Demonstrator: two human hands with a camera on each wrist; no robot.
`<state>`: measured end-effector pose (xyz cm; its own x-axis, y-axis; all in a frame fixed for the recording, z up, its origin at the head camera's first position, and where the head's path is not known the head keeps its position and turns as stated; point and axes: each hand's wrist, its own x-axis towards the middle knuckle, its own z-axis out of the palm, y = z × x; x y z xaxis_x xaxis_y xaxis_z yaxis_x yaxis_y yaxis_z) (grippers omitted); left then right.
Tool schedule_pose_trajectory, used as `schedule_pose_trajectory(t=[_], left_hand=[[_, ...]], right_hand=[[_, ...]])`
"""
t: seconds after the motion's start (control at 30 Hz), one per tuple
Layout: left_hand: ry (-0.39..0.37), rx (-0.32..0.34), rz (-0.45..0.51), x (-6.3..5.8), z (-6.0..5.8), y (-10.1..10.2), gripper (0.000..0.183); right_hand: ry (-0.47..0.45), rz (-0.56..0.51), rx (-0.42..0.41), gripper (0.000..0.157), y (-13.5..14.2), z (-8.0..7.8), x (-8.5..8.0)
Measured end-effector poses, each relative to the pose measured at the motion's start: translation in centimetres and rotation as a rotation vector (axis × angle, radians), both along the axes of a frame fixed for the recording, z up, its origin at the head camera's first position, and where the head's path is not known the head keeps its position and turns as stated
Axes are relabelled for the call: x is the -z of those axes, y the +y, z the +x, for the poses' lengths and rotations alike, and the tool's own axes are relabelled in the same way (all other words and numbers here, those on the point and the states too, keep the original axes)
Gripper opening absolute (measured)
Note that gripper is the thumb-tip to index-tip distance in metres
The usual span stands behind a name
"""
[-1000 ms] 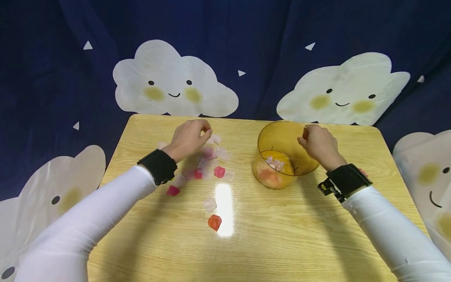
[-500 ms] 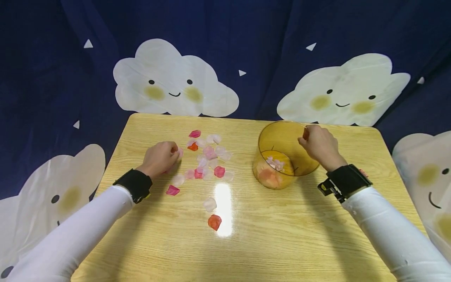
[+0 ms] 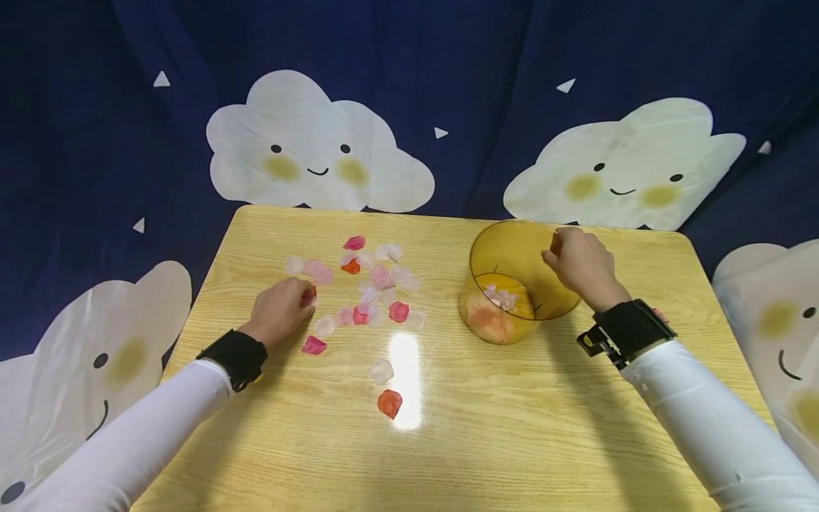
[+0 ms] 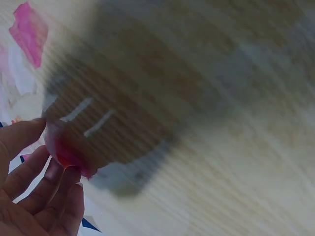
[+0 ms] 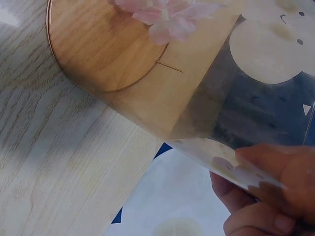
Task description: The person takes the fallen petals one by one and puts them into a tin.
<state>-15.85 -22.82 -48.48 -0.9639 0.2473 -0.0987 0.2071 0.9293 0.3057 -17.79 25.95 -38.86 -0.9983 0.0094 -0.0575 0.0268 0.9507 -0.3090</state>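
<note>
My left hand is low over the left of the table, at the near edge of scattered flower petals. Between its thumb and curled fingers it pinches a pink-red petal, with a paler edge showing. To the right stands an amber see-through cylinder, open at the top and tilted in the head view. My right hand grips its rim, thumb on one side of the wall and fingers on the other. Pale pink blossoms lie inside on its bottom.
Several pink and white petals lie loosely together left of the cylinder. A red petal and a white one are nearer the front. A dark blue cloth with clouds hangs behind the wooden table.
My left hand has come from above the far petals toward the near left, now with a red petal pinched in it, uncovering pale petals behind. The right hand and cylinder stay put.
</note>
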Motion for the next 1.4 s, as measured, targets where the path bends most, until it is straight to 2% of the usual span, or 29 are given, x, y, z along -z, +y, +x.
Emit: schedule_pose_trajectory(t=[0.33, 0.47, 0.6, 0.87, 1.0, 1.23, 1.4], left_hand=[[0.053, 0.000, -0.018, 0.2, 0.7, -0.3, 0.012], [0.067, 0.005, -0.035, 0.0, 0.4, -0.3, 0.011], [0.086, 0.002, -0.016, -0.9, -0.3, 0.1, 0.011], [0.074, -0.001, 0.036, -4.3, -1.9, 2.6, 0.016], [0.113, 0.027, 0.061, -6.5, -2.7, 4.5, 0.018], [0.186, 0.133, 0.107, -10.7, -4.1, 9.7, 0.017], [0.273, 0.227, 0.157, -13.4, -4.3, 14.0, 0.016]], right_hand=[[0.004, -0.007, -0.001, 0.023, 0.0, 0.0, 0.3], [-0.004, -0.008, 0.001, 0.023, 0.0, 0.0, 0.3], [-0.001, -0.010, 0.000, 0.023, 0.0, 0.0, 0.2], [-0.014, -0.009, 0.004, 0.023, 0.0, 0.0, 0.2], [-0.017, -0.014, 0.000, 0.023, -0.1, -0.1, 0.2], [-0.023, -0.009, 0.004, 0.023, 0.0, -0.2, 0.1], [-0.025, -0.010, 0.007, 0.022, 0.1, -0.2, 0.0]])
